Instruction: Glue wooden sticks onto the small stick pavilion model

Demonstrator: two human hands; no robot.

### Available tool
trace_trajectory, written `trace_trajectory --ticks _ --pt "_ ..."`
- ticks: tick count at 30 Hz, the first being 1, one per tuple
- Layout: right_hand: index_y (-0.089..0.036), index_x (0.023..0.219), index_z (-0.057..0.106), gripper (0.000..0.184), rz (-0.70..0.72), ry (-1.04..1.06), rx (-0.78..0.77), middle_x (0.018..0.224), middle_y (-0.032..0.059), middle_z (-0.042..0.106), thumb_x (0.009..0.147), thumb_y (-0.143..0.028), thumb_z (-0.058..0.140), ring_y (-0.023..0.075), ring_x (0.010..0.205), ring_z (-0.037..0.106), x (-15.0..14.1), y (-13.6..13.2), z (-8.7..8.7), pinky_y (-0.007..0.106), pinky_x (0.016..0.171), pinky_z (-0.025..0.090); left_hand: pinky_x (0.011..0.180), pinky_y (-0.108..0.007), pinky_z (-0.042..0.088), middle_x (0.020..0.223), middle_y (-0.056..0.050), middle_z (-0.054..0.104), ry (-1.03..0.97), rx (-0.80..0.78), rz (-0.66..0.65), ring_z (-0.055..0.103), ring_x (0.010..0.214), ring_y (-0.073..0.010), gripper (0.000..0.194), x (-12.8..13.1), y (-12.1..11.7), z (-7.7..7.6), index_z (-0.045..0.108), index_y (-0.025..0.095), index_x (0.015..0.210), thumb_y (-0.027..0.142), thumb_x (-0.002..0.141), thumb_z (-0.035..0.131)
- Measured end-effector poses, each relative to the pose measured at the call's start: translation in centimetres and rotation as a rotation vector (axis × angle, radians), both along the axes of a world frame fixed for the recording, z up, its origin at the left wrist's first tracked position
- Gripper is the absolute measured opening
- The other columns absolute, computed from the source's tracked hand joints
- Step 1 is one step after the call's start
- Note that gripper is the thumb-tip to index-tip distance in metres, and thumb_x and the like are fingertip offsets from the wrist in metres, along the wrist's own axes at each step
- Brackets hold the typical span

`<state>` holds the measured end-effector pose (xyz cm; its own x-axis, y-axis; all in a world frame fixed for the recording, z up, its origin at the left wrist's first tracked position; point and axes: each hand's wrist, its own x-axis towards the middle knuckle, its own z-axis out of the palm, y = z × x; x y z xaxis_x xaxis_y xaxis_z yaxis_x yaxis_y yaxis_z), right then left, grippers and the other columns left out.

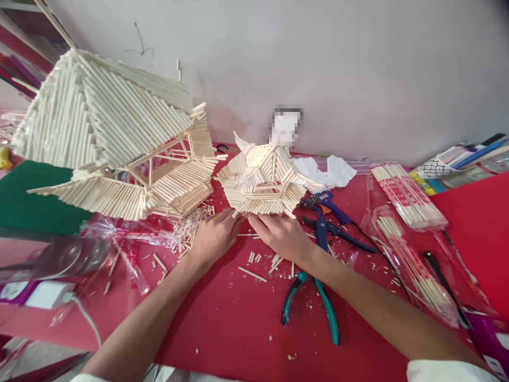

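A small pavilion model [264,178] made of pale wooden sticks, with upturned roof corners, sits near the wall. My left hand [217,233] grips its front left lower edge, the fingertips partly hidden beneath the eave. At the front middle of the same edge, my right hand [280,233] has its fingers closed against the model. A larger stick house model [131,116] with a steep roof stands to the left of it. Cut stick pieces [254,273] lie scattered in front of my right hand.
Right of the small model lie a blue glue gun [330,204] and blue-handled cutters [322,233]. Green-handled pliers [330,313] lie nearer, partly under my right forearm. Packs of sticks [409,196] are farther right. White crumpled tissue [336,172] rests by the wall, and a white plug [50,294] at left.
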<state>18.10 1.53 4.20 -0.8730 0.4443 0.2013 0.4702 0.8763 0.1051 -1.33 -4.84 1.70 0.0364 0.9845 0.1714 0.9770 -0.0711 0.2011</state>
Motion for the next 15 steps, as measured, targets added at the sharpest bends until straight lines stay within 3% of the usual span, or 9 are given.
trace_trajectory --ticks 10,15 --pt "-0.021 0.139 0.061 0.045 0.012 -0.027 0.018 0.121 0.0105 0.073 0.100 -0.011 0.041 0.0205 0.092 0.070 0.03 0.48 -0.66 0.031 0.079 0.055 0.059 -0.025 0.045 0.094 -0.007 0.072 -0.031 -0.051 -0.039 0.068 0.078 -0.0182 0.026 0.18 -0.07 0.27 0.066 0.019 0.101 0.024 0.101 0.042" --pt "-0.021 0.139 0.062 0.045 0.016 -0.020 0.053 0.119 0.0102 0.074 0.101 -0.011 0.041 0.0214 0.096 0.070 0.05 0.64 -1.05 0.029 0.075 0.055 0.061 -0.026 0.048 0.095 -0.008 0.071 -0.062 -0.071 -0.055 0.069 0.082 -0.0194 0.026 0.15 -0.06 0.27 0.065 0.018 0.106 0.024 0.101 0.041"
